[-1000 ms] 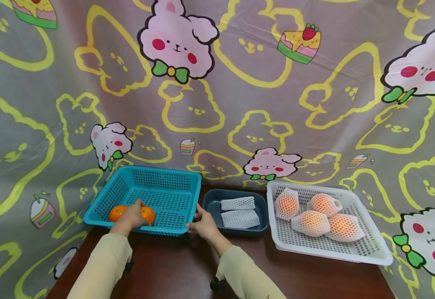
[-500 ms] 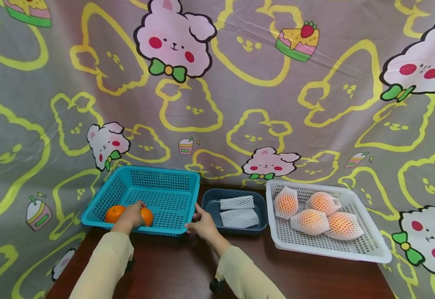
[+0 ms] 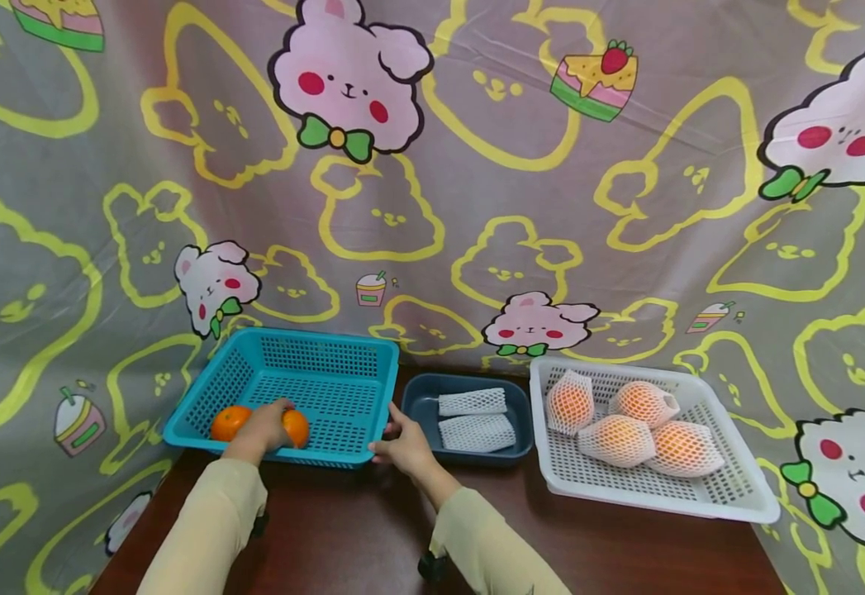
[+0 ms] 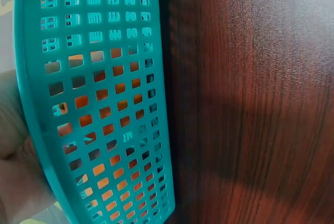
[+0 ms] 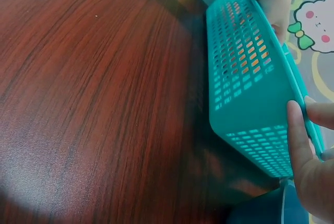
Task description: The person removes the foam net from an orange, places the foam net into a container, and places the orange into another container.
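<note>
Basket (image 3: 343, 397), rectangular turquoise perforated plastic, holds two round oranges (image 3: 231, 423); left hand (image 3: 257, 431) against one, fingers' grip unclear; right hand (image 3: 406, 448) pinches rim (image 3: 395, 372).

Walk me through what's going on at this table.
A person's left hand reaches into a turquoise plastic basket, against the right one of two bare oranges; whether it grips the fruit is partly hidden. The right hand pinches that basket's rim at the near right corner. Beside it, a dark blue tray holds two white foam net sleeves. Farther right, a white plastic basket holds four netted fruits.
</note>
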`<action>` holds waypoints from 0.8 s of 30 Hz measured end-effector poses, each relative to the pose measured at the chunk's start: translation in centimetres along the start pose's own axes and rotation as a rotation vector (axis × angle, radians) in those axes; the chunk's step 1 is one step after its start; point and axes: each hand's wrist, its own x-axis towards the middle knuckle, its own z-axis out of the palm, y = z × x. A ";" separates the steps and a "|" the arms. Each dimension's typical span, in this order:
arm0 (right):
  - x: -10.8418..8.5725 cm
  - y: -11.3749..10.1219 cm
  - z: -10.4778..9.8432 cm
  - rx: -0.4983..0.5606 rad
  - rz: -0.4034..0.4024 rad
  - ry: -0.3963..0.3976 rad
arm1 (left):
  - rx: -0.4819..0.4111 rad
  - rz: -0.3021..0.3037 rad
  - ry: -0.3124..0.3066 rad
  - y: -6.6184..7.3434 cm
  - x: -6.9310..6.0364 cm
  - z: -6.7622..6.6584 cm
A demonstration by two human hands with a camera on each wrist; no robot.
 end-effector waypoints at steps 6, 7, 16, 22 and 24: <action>0.1 0.0 0.0 0.004 0.002 0.000 | 0.021 0.003 -0.007 0.0 0.1 0.1; 0.1 0.0 0.0 0.004 0.001 -0.001 | 0.021 0.002 -0.009 0.1 0.1 0.0; 0.0 -0.3 0.0 -0.019 -0.005 -0.007 | 0.002 -0.027 0.007 0.3 -0.1 -0.5; 0.0 -0.3 -0.3 -0.050 -0.019 -0.020 | -0.024 -0.031 0.010 -0.3 -0.4 -1.1; 0.1 -0.1 -0.5 -0.069 -0.024 -0.035 | -0.024 -0.026 0.015 -0.4 -0.7 -1.3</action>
